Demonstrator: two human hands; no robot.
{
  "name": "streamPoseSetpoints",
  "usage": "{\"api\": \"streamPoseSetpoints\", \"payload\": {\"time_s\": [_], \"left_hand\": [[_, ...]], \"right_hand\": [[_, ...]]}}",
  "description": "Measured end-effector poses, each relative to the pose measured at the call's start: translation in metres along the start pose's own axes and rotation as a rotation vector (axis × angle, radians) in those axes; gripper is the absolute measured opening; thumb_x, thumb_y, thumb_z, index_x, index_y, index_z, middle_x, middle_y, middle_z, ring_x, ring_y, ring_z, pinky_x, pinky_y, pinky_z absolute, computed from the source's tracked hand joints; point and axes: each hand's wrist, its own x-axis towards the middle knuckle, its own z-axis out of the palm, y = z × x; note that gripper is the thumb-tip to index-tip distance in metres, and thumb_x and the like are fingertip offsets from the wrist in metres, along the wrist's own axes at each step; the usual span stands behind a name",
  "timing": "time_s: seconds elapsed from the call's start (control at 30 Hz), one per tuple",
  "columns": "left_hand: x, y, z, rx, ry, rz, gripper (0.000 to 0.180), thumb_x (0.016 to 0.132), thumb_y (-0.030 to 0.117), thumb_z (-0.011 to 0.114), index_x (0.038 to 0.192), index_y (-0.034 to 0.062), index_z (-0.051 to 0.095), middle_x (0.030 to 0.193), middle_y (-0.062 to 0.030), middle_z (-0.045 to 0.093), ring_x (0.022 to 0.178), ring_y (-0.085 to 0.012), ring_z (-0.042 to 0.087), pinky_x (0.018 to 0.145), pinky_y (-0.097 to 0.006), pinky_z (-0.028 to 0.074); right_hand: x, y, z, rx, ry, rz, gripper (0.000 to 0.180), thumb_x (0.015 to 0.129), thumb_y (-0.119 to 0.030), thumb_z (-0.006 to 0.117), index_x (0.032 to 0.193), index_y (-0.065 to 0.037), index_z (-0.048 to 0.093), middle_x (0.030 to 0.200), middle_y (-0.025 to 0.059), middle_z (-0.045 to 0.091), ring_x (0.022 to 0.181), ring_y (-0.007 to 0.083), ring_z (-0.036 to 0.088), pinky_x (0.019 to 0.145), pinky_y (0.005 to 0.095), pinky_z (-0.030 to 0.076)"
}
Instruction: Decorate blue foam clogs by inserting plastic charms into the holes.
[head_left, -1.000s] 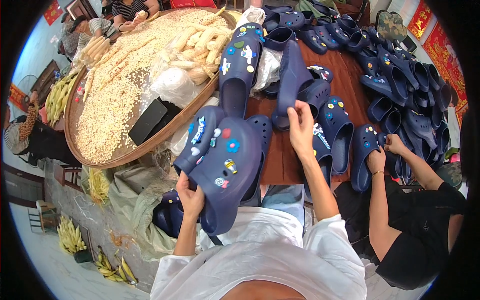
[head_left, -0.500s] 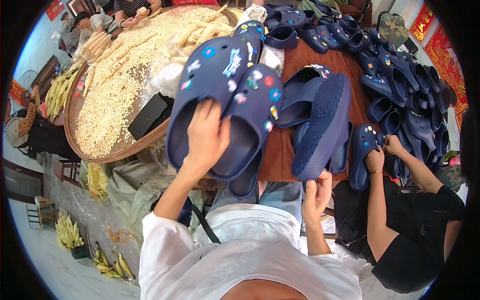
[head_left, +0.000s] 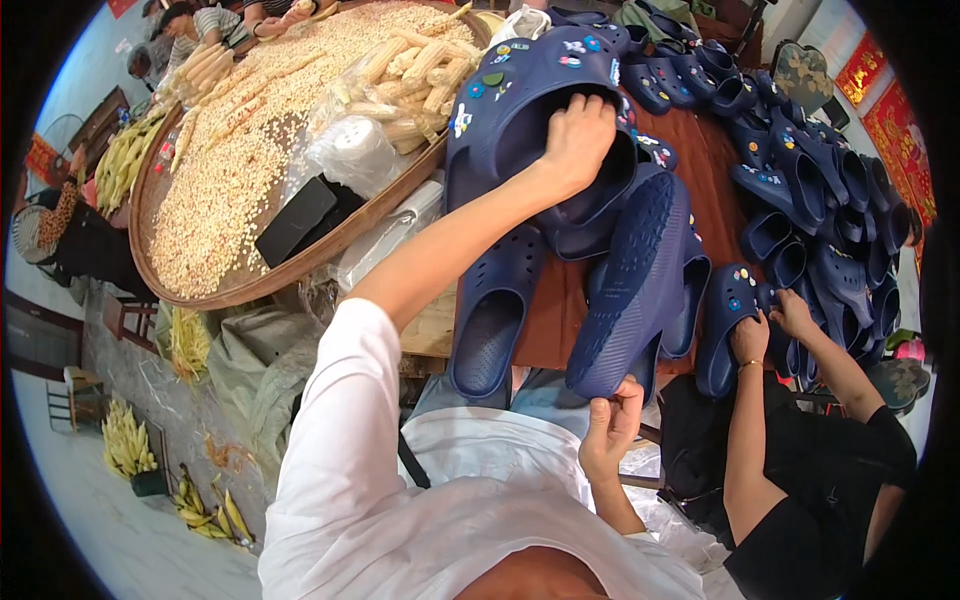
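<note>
My left hand (head_left: pixel 582 140) reaches far across the table, its fingers hooked into the foot opening of a navy clog (head_left: pixel 530 75) dotted with colourful charms. A second clog of the pair shows partly beneath it. My right hand (head_left: pixel 612 425) pinches the heel of another navy clog (head_left: pixel 632 285), tilted so that its ridged sole shows. Between my hands, a single clog (head_left: pixel 492 320) lies on the brown-covered table with its heel toward me. More clogs are partly hidden behind the one at my right hand.
A round woven tray (head_left: pixel 300 285) with corn kernels, cobs and a black phone-like object (head_left: pixel 300 222) stands at left. Many navy clogs (head_left: pixel 815 190) are heaped at right. Beside me, a co-worker's hands (head_left: pixel 750 340) handle a clog. Other people sit by the tray's far side.
My left hand has swung right and away with the pair of clogs, uncovering the tray's rim and the single clog. My right hand and its clog have shifted slightly nearer and left.
</note>
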Motion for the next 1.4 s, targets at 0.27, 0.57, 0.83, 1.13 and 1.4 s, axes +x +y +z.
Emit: {"api": "streamPoseSetpoints", "payload": {"time_s": [0.27,0.57,0.83,1.13,1.4], "left_hand": [[0.01,-0.005,0.079,-0.002,-0.091,-0.126,0.052,0.064,0.004,0.078,0.112,0.0013,0.06,0.111,-0.0135,0.059,0.105,-0.0307,0.059,0.081,-0.04,0.055],[-0.011,0.006,0.061,-0.075,-0.052,-0.116,0.058,0.067,0.003,0.074,0.122,-0.0002,0.056,0.103,-0.0168,0.06,0.098,-0.0341,0.059,0.08,-0.042,0.05],[-0.024,-0.01,0.085,-0.027,0.023,-0.065,0.061,0.076,0.004,0.068,0.134,0.0086,0.053,0.106,-0.0132,0.059,0.104,-0.0334,0.054,0.085,-0.044,0.046],[-0.04,-0.006,0.06,-0.17,-0.084,-0.044,0.064,0.073,-0.001,0.07,0.133,0.008,0.053,0.111,-0.0172,0.056,0.102,-0.0371,0.057,0.086,-0.042,0.05],[-0.179,-0.011,-0.091,-0.677,-0.162,-0.146,0.047,0.081,0.019,0.074,0.125,0.0061,0.063,0.123,-0.014,0.061,0.107,-0.0333,0.058,0.095,-0.041,0.047]], "right_hand": [[-0.007,0.0,-0.005,-0.009,-0.017,0.054,0.016,0.098,-0.003,0.051,0.112,0.0,0.044,0.104,0.0072,0.045,0.092,0.0118,0.045,0.087,0.0264,0.038],[-0.001,0.003,0.004,-0.039,-0.019,0.066,0.015,0.097,0.0,0.049,0.111,0.001,0.044,0.105,0.0082,0.045,0.093,0.0121,0.045,0.088,0.0265,0.038],[-0.006,-0.001,0.01,-0.066,-0.069,0.035,0.015,0.099,-0.008,0.05,0.111,-0.001,0.045,0.102,0.0057,0.046,0.091,0.0112,0.045,0.085,0.0254,0.037],[-0.003,0.006,0.009,-0.093,-0.061,0.034,0.016,0.099,-0.007,0.049,0.112,0.0,0.044,0.103,0.0064,0.045,0.091,0.0113,0.044,0.085,0.0256,0.037],[-0.014,0.014,0.009,-0.203,-0.162,-0.032,0.016,0.097,-0.003,0.048,0.111,0.0,0.044,0.106,0.0087,0.044,0.094,0.014,0.043,0.089,0.0281,0.036]]}}
